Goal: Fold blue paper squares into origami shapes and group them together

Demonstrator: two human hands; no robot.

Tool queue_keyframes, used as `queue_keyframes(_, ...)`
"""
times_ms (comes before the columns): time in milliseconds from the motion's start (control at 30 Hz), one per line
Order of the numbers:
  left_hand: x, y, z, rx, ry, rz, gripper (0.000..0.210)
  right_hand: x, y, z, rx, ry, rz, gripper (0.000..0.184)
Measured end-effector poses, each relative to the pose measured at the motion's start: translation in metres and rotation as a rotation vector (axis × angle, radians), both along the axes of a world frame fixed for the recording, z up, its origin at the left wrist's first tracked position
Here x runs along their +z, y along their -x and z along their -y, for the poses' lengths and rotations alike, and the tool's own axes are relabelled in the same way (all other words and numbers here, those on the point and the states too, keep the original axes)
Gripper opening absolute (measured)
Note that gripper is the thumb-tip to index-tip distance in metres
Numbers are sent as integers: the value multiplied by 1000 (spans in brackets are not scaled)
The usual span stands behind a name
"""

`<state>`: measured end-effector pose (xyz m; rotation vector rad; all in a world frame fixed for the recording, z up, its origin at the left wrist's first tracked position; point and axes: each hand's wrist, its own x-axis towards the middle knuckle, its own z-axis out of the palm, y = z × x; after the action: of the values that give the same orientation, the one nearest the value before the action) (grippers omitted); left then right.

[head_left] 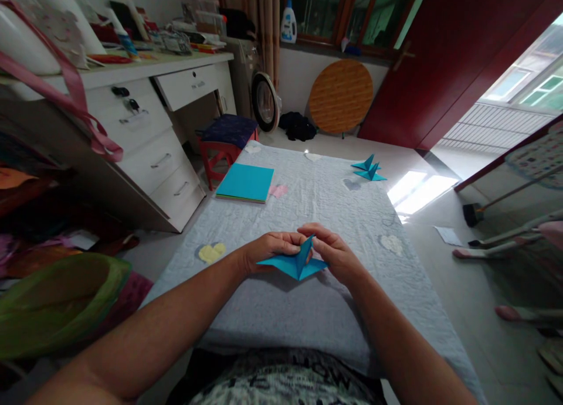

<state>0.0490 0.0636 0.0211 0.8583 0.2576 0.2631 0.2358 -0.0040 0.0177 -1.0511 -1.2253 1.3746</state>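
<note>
A folded piece of blue origami paper (290,265) is held between both hands just above the near part of the cloth-covered table (281,317). Two flat points spread to left and right, and a narrow peak stands up in the middle. My left hand (275,245) grips its left side, thumb on top near the peak. My right hand (334,249) pinches the upright peak from the right. Some fingertips are hidden behind the paper. Farther off lies a stack of square paper (246,182), blue on top. Folded blue paper pieces (369,169) stand at the far right corner.
A white desk (149,129) with drawers and clutter stands at the left, with a red stool (220,153) beside it. A green-lined bin (65,299) is at the lower left. Behind are an open washing-machine door (265,102) and a round wooden board (341,95).
</note>
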Motion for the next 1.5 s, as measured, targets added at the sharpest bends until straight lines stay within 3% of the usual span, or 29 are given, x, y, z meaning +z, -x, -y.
queue_keyframes(100,-7,0,0,-53,69,4,25,4,-1,3,247,-41,-71,39)
queue_keyframes(200,-10,0,-1,-102,69,-18,31,6,-5,3,316,-87,-64,29)
queue_keyframes(333,-7,-3,1,-86,9,-57,39,7,-10,3,238,-58,-32,20)
queue_keyframes(467,-6,-5,-1,116,-84,-99,46,9,-15,3,80,-34,-32,21)
queue_keyframes(533,-7,-2,-6,329,-204,-131,50,11,-18,3,-1,-55,-7,24)
queue_keyframes(633,-7,3,-11,582,-551,-159,44,14,-20,1,-96,-94,93,22)
queue_keyframes(733,-2,5,-9,623,-930,-175,34,13,-18,0,-172,-111,250,18)
queue_keyframes(833,4,1,-2,634,-1122,-260,27,8,-12,-1,-253,-158,374,18)
queue_keyframes(933,4,-5,3,656,-1089,-380,13,1,-5,-2,-286,-207,425,16)
queue_keyframes(1133,0,-7,2,605,-793,-385,19,-6,3,-2,-313,-181,460,13)
queue_keyframes(1300,-2,-9,3,605,-802,-332,19,-9,6,-3,-323,-196,463,13)
queue_keyframes(1500,-6,-10,3,530,-724,-323,20,-17,10,-4,-335,-189,337,31)
